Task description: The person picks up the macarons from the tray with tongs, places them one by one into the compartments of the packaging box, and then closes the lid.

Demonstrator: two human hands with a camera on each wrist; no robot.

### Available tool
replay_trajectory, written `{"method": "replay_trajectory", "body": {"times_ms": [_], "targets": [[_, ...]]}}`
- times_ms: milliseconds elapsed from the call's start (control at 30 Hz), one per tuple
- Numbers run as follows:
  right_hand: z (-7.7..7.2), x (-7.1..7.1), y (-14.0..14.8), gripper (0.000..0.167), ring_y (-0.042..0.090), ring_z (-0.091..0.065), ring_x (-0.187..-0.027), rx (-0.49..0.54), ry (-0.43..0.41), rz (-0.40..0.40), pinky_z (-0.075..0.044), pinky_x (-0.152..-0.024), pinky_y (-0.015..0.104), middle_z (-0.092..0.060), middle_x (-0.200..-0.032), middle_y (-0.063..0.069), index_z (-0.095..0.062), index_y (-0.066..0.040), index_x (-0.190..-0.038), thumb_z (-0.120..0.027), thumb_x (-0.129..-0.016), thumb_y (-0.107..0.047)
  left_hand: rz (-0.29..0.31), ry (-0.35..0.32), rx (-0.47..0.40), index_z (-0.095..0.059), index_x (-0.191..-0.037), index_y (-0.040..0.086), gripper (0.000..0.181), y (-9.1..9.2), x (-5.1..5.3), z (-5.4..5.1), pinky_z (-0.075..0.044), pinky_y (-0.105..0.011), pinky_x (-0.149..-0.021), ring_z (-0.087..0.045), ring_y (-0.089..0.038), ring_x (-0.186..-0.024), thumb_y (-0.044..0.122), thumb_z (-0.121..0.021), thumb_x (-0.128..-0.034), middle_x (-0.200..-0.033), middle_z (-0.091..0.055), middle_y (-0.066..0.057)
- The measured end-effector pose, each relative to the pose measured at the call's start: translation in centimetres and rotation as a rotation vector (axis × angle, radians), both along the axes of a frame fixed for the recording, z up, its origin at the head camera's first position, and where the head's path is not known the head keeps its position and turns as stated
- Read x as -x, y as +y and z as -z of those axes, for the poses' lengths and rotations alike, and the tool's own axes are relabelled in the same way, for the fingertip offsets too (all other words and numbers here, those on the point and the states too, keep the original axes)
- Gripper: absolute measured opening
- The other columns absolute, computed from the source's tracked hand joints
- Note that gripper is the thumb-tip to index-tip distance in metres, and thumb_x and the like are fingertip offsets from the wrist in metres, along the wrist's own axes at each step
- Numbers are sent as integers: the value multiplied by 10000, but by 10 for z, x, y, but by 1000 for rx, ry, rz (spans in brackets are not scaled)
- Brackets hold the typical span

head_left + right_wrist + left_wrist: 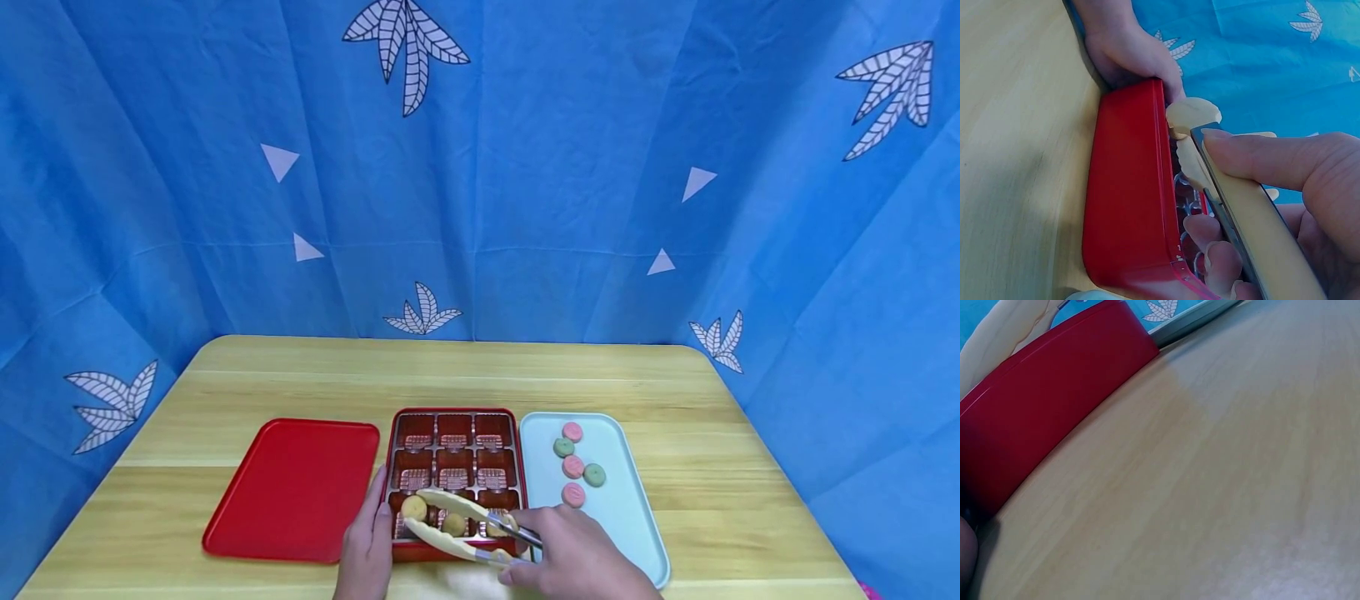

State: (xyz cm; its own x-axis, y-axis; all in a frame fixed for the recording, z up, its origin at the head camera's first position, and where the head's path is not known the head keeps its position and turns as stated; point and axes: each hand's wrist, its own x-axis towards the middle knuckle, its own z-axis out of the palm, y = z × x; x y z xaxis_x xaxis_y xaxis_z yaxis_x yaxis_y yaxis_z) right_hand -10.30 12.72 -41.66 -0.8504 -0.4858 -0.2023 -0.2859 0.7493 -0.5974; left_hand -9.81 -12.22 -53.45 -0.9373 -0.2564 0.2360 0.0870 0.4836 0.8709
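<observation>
A red box with a brown divided insert stands mid-table. My left hand lies along its left side, fingers fairly straight against the wall. With my right hand I grip tongs that have cream tips and metal arms. Between the tips is a round yellow cookie, over the front-left compartment; in the right wrist view the cookie shows above the box rim. Another yellowish cookie sits in the front-middle compartment, and one more in the front-right, partly hidden by the tongs.
Right of the box, a light blue tray bears several pink and green cookies, such as a pink one and a green one. On the left lies a red tray. A blue patterned curtain hangs behind the wooden table.
</observation>
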Motion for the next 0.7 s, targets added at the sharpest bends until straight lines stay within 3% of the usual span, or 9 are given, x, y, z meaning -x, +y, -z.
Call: {"method": "replay_trajectory", "body": {"times_ms": [67, 200, 267, 300, 467, 700], "targets": [[1, 0, 0, 324, 27, -492, -611, 1, 0, -1, -428, -566, 230, -581, -729, -173, -692, -209, -975, -774, -716, -386, 0, 1, 1, -372, -1459, 143, 446, 0, 0, 0, -208, 6, -964, -415, -268, -1280, 139, -386, -1012, -1411, -476, -112], [2, 1, 1, 303, 23, -491, -607, 4, 11, -7, -425, -562, 224, -577, -722, -175, -688, -216, -958, -773, -718, -380, -8, -2, 20, -373, -1458, 143, 446, 0, 0, 1, -327, -180, -1029, -432, -258, -1271, 135, -384, -1012, -1400, -487, -116], [1, 0, 1, 295, 20, -494, -610, 6, 16, -9, -430, -566, 222, -581, -727, -178, -686, -221, -951, -774, -717, -379, -6, -11, 17, -368, -1461, 151, 446, 0, 0, 0, -331, -224, -1038, -428, -251, -1278, 146, -377, -1015, -1408, -480, -107], [1, 0, 1, 298, 19, -495, -612, 6, 17, -9, -431, -568, 222, -582, -731, -179, -687, -222, -954, -774, -716, -380, -7, -15, 19, -365, -1463, 157, 445, 0, -1, 0, -330, -227, -1036, -427, -251, -1279, 157, -373, -1018, -1409, -479, -100], [1, 0, 0, 301, 24, -495, -608, 9, 5, 2, -427, -564, 226, -582, -721, -174, -689, -222, -950, -778, -712, -384, 9, -16, -10, -357, -1467, 159, 446, -1, -1, -1, -215, -28, -981, -402, -250, -1298, 161, -367, -1021, -1429, -457, -91], [0, -2, 3, 311, 27, -484, -597, -7, 13, 7, -411, -550, 226, -562, -703, -172, -686, -226, -962, -774, -711, -389, 6, 3, -7, -355, -1467, 148, 453, 0, 0, 0, -250, -65, -997, -428, -250, -1281, 125, -367, -1015, -1409, -480, -94]]}}
